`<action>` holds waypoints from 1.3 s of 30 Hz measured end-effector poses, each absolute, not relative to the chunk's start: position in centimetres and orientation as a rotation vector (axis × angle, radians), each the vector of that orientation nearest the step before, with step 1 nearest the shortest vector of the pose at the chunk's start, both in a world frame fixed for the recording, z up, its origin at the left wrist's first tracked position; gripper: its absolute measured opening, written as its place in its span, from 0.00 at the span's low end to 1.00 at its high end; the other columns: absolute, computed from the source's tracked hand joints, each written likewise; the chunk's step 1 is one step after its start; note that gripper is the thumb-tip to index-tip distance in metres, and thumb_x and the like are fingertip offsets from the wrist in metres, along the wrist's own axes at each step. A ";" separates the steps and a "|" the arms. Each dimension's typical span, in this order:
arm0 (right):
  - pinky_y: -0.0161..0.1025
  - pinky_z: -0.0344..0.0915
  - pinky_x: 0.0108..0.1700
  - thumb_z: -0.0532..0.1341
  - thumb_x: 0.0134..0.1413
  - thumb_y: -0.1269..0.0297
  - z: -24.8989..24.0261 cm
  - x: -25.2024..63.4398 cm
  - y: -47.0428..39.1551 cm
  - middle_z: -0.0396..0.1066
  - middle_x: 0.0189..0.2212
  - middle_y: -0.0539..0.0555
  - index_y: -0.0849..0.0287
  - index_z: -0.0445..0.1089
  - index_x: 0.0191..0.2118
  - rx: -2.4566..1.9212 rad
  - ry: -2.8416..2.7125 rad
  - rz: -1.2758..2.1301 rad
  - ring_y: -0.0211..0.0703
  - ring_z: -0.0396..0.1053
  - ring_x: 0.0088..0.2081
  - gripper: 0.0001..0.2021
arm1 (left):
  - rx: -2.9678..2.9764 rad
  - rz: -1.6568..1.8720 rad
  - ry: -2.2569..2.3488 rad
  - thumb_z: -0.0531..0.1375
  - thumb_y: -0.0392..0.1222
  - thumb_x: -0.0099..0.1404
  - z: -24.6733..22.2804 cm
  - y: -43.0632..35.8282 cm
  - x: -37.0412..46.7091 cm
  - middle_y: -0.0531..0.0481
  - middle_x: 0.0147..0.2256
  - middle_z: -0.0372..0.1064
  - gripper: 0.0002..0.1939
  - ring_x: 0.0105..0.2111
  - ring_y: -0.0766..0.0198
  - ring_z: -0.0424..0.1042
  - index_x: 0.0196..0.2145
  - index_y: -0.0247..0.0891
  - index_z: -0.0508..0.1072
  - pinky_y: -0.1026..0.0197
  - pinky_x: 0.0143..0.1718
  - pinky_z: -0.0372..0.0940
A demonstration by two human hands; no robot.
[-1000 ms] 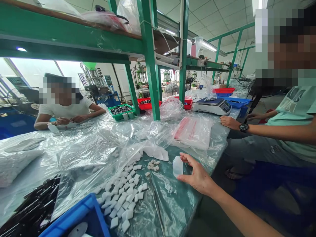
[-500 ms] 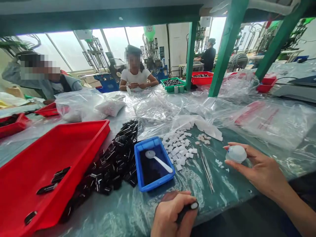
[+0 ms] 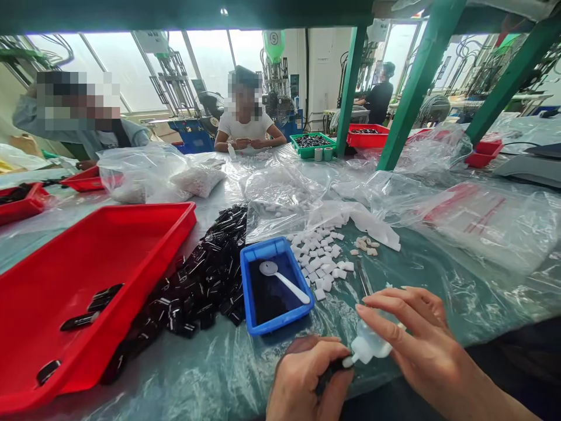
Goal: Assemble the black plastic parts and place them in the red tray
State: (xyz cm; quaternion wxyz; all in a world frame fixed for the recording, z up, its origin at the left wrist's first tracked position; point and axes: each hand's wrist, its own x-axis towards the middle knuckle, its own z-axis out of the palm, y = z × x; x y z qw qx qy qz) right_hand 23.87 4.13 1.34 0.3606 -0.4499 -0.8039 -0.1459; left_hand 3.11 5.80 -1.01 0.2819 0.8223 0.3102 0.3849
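Near the table's front edge, my left hand (image 3: 298,377) is closed around a small black plastic piece (image 3: 325,379). My right hand (image 3: 427,342) grips a translucent white squeeze bottle (image 3: 372,345), tipped so that its nozzle points left. The nozzle tip meets the end of the black piece, or is right at it. Fingers of the right hand hide part of the bottle. Just beyond that hand lie metal tweezers (image 3: 363,279), partly covered. A blue tray (image 3: 280,323) with a white spoon (image 3: 287,283) on its dark bottom stands beyond my left hand.
A heap of black pieces (image 3: 210,278) lies between the blue tray and a large red tray (image 3: 144,234). Small white blocks (image 3: 318,260) are scattered right of the blue tray. Plastic bags (image 3: 280,187) cover the table's middle. A person (image 3: 246,126) sits opposite; green posts (image 3: 416,93) rise at right.
My right hand has moved left and down, tilting the bottle so its nozzle comes to the black piece. My left hand has stayed nearly in place. The view has shifted slightly.
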 end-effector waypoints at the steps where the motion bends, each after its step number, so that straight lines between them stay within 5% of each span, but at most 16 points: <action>1: 0.45 0.54 0.52 0.50 0.60 0.81 1.3 23.8 4.1 0.74 0.39 0.53 0.55 0.72 0.45 -1.155 -2.074 -0.386 0.41 0.70 0.44 0.19 | 2.204 1.039 0.830 0.63 0.27 0.57 -1.0 5.8 3.1 0.49 0.36 0.80 0.13 0.35 0.61 0.79 0.39 0.39 0.73 0.66 0.38 0.70; 11: 0.52 0.47 0.59 0.44 0.68 0.73 1.4 23.6 3.3 0.75 0.43 0.54 0.51 0.72 0.49 -1.177 -2.097 -0.471 0.43 0.68 0.50 0.20 | 2.184 0.984 0.826 0.61 0.28 0.60 -0.7 5.9 3.3 0.50 0.34 0.79 0.10 0.32 0.62 0.77 0.38 0.39 0.72 0.65 0.36 0.70; 28: 0.58 0.40 0.60 0.44 0.63 0.78 2.3 24.6 3.1 0.74 0.46 0.55 0.56 0.70 0.52 -1.094 -2.367 -0.704 0.47 0.67 0.50 0.23 | 2.192 0.983 0.824 0.62 0.27 0.59 -0.9 5.8 3.2 0.52 0.35 0.79 0.12 0.33 0.63 0.77 0.39 0.39 0.72 0.65 0.39 0.69; 39: 0.52 0.42 0.61 0.41 0.69 0.62 2.0 24.1 3.2 0.76 0.43 0.53 0.54 0.73 0.48 -1.081 -2.248 -0.692 0.43 0.70 0.45 0.22 | 2.156 0.973 0.820 0.61 0.28 0.60 -1.1 5.7 3.4 0.48 0.33 0.78 0.10 0.33 0.59 0.77 0.40 0.36 0.73 0.61 0.38 0.70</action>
